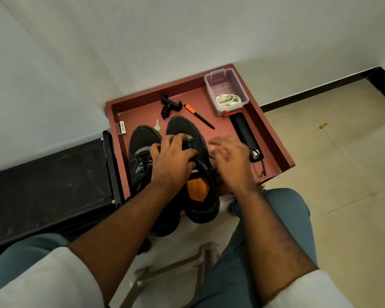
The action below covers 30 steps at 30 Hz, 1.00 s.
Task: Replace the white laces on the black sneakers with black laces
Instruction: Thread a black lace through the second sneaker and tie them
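Two black sneakers stand side by side on a red tray-like table (273,134). The left sneaker (140,156) carries black laces. On the right sneaker (200,187), with its orange insole showing, my left hand (173,156) presses the tongue area, fingers curled on the black lace (192,143). Beside that shoe my right hand (229,156) is blurred with motion, and a black lace end (209,155) reaches toward it; its grip cannot be made out. White laces (229,101) lie coiled in a clear plastic box (222,85) at the back right.
On the table lie an orange-and-black pen (199,116), a black phone clamp (170,104), a key (157,125), a small white tube (123,127) and a folded black umbrella (246,136). A black bench (47,187) stands at the left. My knees flank a beige stool (171,270).
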Each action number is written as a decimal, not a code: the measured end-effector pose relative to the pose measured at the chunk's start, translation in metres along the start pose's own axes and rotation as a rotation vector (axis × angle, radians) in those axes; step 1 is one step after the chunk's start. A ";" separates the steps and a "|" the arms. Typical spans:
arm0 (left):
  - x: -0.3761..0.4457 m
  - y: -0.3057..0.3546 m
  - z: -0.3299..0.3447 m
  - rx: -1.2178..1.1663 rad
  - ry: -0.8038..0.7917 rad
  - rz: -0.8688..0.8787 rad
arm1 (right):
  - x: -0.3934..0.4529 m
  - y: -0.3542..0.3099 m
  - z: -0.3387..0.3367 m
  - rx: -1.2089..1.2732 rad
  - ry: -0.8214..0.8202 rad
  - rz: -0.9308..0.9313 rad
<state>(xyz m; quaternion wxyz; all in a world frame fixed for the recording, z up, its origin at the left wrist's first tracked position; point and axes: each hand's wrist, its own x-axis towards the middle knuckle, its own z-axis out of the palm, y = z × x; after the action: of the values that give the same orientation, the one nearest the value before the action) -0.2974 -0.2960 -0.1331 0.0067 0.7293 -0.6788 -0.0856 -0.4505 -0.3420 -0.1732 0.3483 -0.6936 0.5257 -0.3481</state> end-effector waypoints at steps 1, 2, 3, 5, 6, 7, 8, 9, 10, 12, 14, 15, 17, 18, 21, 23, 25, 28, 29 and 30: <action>0.001 0.000 -0.001 0.009 -0.003 -0.005 | -0.003 -0.004 0.007 -0.061 -0.139 -0.013; 0.001 -0.001 -0.001 0.018 -0.012 -0.015 | -0.004 -0.008 0.013 -0.115 -0.226 -0.009; 0.002 -0.001 -0.001 0.023 -0.020 -0.025 | -0.005 -0.010 0.017 -0.179 -0.255 -0.006; 0.001 -0.002 -0.001 0.028 -0.023 -0.032 | -0.006 -0.014 0.023 -0.268 -0.225 -0.023; 0.001 -0.002 -0.001 0.035 -0.015 -0.028 | -0.007 -0.017 0.023 -0.244 -0.213 -0.011; 0.001 -0.002 -0.001 0.047 -0.006 -0.023 | -0.008 -0.018 0.022 -0.158 -0.181 0.025; 0.001 -0.003 -0.001 0.062 0.002 -0.016 | -0.009 -0.020 0.018 -0.027 -0.120 0.098; 0.001 -0.003 -0.002 0.077 0.008 -0.007 | -0.009 -0.019 0.012 0.100 -0.031 0.200; 0.002 -0.003 -0.002 0.092 0.012 0.004 | -0.008 -0.015 0.005 0.192 0.073 0.306; 0.002 -0.003 0.000 0.137 0.019 0.038 | -0.003 -0.001 -0.010 0.130 0.149 0.411; 0.002 -0.003 0.002 0.172 0.025 0.052 | 0.000 0.012 -0.020 -0.078 -0.036 0.418; 0.002 -0.003 0.003 0.167 0.022 0.047 | 0.001 0.016 -0.019 -0.137 -0.159 0.428; 0.000 -0.003 0.005 0.129 0.007 0.031 | -0.001 0.021 -0.013 -0.159 -0.393 0.449; 0.000 -0.003 0.005 0.103 0.002 0.025 | -0.002 0.023 -0.008 -0.155 -0.471 0.439; -0.003 -0.003 0.006 -0.035 -0.012 -0.032 | 0.003 0.028 -0.001 -0.249 -0.456 0.345; -0.007 -0.002 0.004 -0.153 -0.004 -0.082 | 0.004 0.028 -0.003 -0.215 -0.401 0.352; -0.011 -0.003 0.004 -0.288 0.039 -0.146 | 0.003 0.021 -0.006 -0.044 -0.377 0.431; -0.018 -0.001 0.003 -0.571 0.177 -0.197 | 0.004 0.000 -0.014 0.269 -0.161 0.430; -0.022 0.003 0.000 -0.715 0.199 -0.220 | 0.005 -0.008 -0.018 0.407 -0.082 0.416; -0.025 0.007 -0.004 -0.888 0.178 -0.251 | 0.006 -0.018 -0.024 0.560 -0.024 0.402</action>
<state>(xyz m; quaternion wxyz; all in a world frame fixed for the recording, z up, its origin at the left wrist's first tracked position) -0.3054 -0.2717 -0.1250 0.3659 0.7368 -0.4800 -0.3047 -0.4602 -0.3470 -0.1446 0.5932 -0.4575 0.5317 -0.3951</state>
